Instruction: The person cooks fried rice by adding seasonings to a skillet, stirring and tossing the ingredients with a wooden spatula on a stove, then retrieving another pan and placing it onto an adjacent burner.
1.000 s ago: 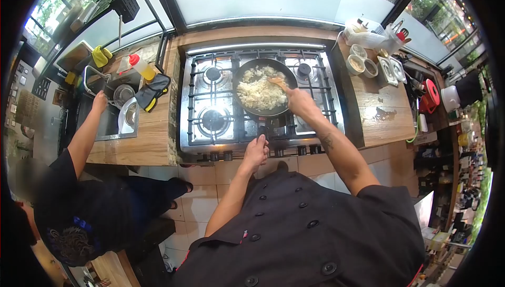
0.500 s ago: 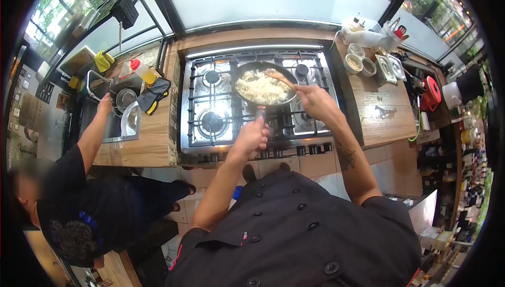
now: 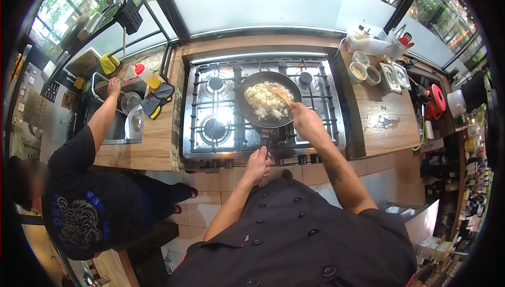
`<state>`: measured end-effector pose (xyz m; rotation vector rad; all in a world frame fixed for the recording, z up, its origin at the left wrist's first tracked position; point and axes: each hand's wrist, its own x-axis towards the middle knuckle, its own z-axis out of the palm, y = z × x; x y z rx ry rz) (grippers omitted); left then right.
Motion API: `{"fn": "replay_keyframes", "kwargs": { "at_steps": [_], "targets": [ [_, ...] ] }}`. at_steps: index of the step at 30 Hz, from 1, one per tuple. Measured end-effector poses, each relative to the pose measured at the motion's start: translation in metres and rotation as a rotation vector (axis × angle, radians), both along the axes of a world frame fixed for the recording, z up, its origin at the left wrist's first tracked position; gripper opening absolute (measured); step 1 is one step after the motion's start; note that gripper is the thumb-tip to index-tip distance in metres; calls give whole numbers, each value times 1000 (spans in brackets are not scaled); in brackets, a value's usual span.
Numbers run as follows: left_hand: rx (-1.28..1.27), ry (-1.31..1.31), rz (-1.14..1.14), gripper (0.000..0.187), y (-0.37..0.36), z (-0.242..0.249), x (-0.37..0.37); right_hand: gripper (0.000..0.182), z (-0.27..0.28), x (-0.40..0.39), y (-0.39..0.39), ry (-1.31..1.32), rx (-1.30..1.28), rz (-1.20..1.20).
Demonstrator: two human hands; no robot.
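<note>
While your left hand (image 3: 258, 165) grips the handle (image 3: 264, 136) of the frying pan (image 3: 245, 110), twelve o'clock from it on the stove (image 3: 215, 105), your right hand (image 3: 308, 124), nearer the food (image 3: 263, 100), holds a wooden spatula (image 3: 281, 94) angled toward ten o'clock.

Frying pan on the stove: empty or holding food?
Holding food, though not full: a pale, rice-like heap lies in the frying pan, dark bare surface around it; the right hand holds a wooden spatula at it.
</note>
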<state>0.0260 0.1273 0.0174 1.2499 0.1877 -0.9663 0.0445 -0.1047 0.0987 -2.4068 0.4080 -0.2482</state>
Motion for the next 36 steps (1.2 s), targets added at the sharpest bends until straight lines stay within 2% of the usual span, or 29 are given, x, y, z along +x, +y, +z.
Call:
{"fn": "replay_keyframes", "kwargs": {
  "at_steps": [2, 6, 10, 11, 12, 15, 17, 18, 20, 24, 26, 28, 30, 32, 36],
  "targets": [
    [-28, 8, 14, 38, -1, -15, -1, 28, -39, 19, 10, 84, -26, 28],
    [-14, -10, 35, 41, 3, -30, 1, 28, -23, 26, 5, 266, -115, 139],
    [7, 70, 17, 41, 9, -27, 5, 27, -6, 49, 12, 172, -129, 181],
    [7, 79, 25, 42, 8, -25, 7, 27, -15, 51, 23, 59, -97, 186],
    [10, 94, 29, 42, 8, -25, 3, 25, -54, 63, 21, 95, -151, 287],
    [52, 41, 10, 43, 11, -27, 5, 22, -38, 50, 19, 137, -180, 300],
    [47, 57, 16, 43, 9, -28, 3, 23, -11, 38, 0, 275, -193, 311],
    [27, 67, 17, 43, 11, -28, 3, 22, 20, 23, 2, 226, -38, 145],
    [0, 76, 29, 44, 8, -28, 2, 24, 2, 10, -16, 193, -123, 52],
    [25, 66, 39, 42, -1, -19, -2, 26, -19, 2, -13, 220, -96, 57],
    [54, 84, 32, 41, 2, 2, -11, 28, 4, -9, -14, 149, -86, 195],
    [71, 152, 69, 39, -1, 65, -11, 29, 40, -17, -16, 100, -22, 142],
    [-23, 165, 109, 36, -1, 89, 4, 31, 73, -34, -14, 60, 108, 91],
    [-67, 106, 116, 35, -15, 82, 22, 30, 100, -33, -8, 170, 166, -3],
    [-47, -17, 99, 35, -23, 71, 23, 30, 89, -45, -12, 21, 121, 46]
  ]
}}
